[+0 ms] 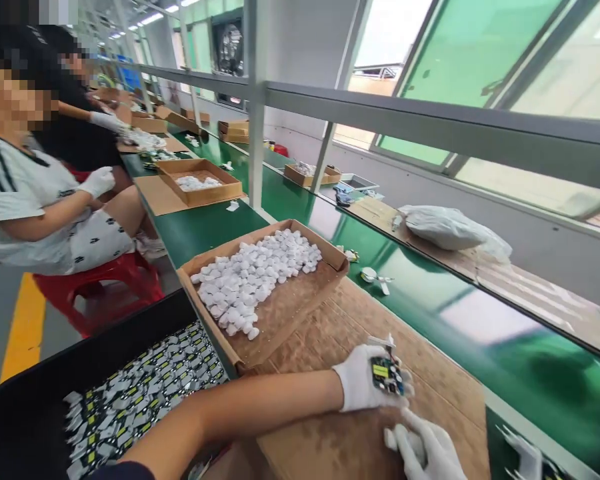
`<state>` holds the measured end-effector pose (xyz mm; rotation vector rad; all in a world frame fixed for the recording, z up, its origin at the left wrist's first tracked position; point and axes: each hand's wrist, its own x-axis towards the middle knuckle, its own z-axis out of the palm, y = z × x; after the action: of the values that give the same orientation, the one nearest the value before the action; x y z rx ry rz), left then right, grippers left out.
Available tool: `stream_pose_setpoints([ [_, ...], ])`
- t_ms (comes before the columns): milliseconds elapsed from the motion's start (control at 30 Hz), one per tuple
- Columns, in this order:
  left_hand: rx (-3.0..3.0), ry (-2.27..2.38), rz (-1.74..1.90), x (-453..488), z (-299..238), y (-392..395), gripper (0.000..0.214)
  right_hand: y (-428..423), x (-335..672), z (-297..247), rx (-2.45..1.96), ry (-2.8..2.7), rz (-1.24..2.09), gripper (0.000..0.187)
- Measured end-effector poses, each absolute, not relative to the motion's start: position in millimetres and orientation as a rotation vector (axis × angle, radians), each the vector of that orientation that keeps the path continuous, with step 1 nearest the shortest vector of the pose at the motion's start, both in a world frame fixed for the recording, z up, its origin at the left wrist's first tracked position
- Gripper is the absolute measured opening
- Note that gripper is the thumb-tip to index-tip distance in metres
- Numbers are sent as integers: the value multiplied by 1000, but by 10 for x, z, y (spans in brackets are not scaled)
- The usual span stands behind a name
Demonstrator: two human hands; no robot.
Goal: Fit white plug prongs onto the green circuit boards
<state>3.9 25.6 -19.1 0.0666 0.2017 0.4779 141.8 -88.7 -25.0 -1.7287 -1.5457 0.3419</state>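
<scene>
My left hand (370, 380), in a white glove, is closed around a green circuit board (387, 375) with a yellow label and small components. A white part sticks up from the board's top edge. My right hand (427, 450), also gloved, is just below and to the right, its fingers bent together. A small whitish shape shows at its fingertips, but I cannot tell whether it is a held piece or glove. Both hands are over a stained cardboard sheet (330, 433). Beyond them, a shallow cardboard box (300, 300) holds a heap of small white pieces (260, 270).
A black bin (35, 380) full of circuit boards stands at the lower left. Loose parts (377, 277) lie on the green belt (430, 293). A metal frame post (257, 133) rises beyond the box. Co-workers sit at the left, one on a red stool (105, 287).
</scene>
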Motion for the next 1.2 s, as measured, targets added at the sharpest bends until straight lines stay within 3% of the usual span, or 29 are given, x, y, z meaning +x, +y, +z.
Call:
stream_pose_setpoints([
  [100,90,224,491,-37,-77,194,18,-949,1369,-212,-1768,-1489,157,20],
  [267,115,371,511,-69,17,119,19,-1015,1186,-61,-1767,-1504,288,10],
  [433,156,468,532,-84,94,74,18,-1048,1187,117,-1760,-1468,584,20],
  [633,162,485,538,-102,92,55,17,-1039,1302,98,-1780,-1339,466,20],
  [800,143,457,534,-122,95,61,20,-1048,1229,131,-1657,-1468,668,8],
  [1200,118,440,536,-136,83,66,21,-1053,1224,116,-1678,-1720,583,18],
])
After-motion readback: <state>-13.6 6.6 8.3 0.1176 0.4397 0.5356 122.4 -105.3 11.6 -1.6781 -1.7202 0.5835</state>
